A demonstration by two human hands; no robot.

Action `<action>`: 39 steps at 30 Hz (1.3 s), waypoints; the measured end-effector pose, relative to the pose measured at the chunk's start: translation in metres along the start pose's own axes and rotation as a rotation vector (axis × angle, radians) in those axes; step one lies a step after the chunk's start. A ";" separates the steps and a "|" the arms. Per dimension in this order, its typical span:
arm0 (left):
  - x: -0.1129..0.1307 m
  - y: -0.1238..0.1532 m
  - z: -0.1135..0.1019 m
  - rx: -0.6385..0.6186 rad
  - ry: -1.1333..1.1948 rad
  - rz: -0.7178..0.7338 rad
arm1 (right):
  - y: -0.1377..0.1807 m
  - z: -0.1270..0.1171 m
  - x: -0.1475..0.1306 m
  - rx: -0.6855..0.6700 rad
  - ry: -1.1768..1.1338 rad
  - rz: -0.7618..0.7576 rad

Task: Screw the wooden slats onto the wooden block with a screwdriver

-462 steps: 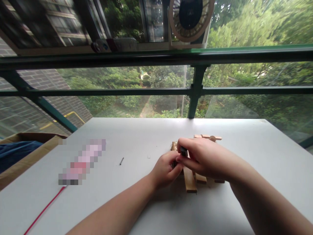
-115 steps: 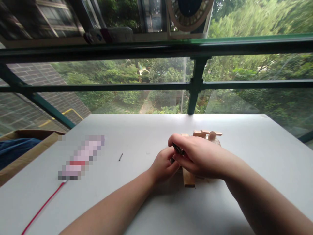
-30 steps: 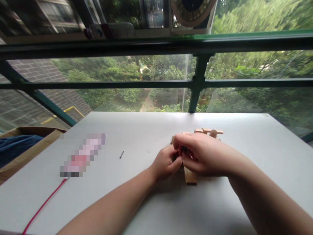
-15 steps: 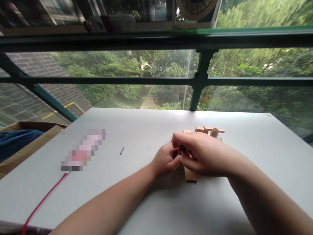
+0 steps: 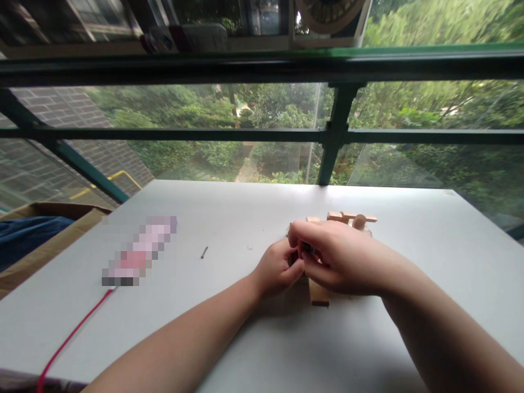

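Both my hands meet over a wooden construction (image 5: 320, 295) of light flat bars, with a round wooden piece (image 5: 359, 221) and small blocks at its far right. What it is as a whole cannot be made out, since my hands cover its middle. My left hand (image 5: 278, 267) is closed at its left side, fingers curled round a part that is mostly hidden. Above and to the right, my right hand (image 5: 338, 255) is bent inward with thumb and fingers pinched together. A small dark part (image 5: 307, 247) shows between its fingers, too covered to name.
Left of my hands a small dark screw-like pin (image 5: 204, 252) and a tiny clear piece (image 5: 249, 247) lie on the white table (image 5: 229, 213). Further left is a blurred-out pinkish device (image 5: 141, 254) with a red cable (image 5: 76, 330). A cardboard box (image 5: 88, 221) stands beside the table; green railings (image 5: 204, 135) run behind.
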State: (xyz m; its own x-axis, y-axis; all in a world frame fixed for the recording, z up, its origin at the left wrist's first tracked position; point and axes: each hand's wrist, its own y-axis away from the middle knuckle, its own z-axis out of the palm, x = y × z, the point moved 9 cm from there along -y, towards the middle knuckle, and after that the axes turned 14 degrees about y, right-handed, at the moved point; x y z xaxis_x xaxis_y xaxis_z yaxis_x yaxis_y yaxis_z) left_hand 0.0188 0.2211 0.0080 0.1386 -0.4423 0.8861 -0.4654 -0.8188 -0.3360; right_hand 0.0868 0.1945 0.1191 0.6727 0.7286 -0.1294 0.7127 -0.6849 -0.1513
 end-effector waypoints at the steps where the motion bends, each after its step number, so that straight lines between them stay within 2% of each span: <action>1: 0.000 0.000 0.000 -0.001 0.001 -0.003 | 0.000 0.000 0.000 0.000 -0.001 -0.001; 11: 0.006 -0.001 -0.001 -0.002 -0.014 0.026 | 0.000 -0.001 0.002 0.006 -0.035 -0.003; 39: 0.000 0.000 0.000 -0.005 0.000 0.001 | 0.000 -0.002 0.001 0.005 -0.020 0.009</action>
State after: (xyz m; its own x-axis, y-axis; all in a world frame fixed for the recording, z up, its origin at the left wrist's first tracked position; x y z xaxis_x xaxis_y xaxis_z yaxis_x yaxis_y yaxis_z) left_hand 0.0185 0.2212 0.0081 0.1377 -0.4430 0.8859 -0.4702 -0.8164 -0.3351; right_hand 0.0881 0.1948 0.1211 0.6752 0.7222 -0.1500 0.7054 -0.6917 -0.1551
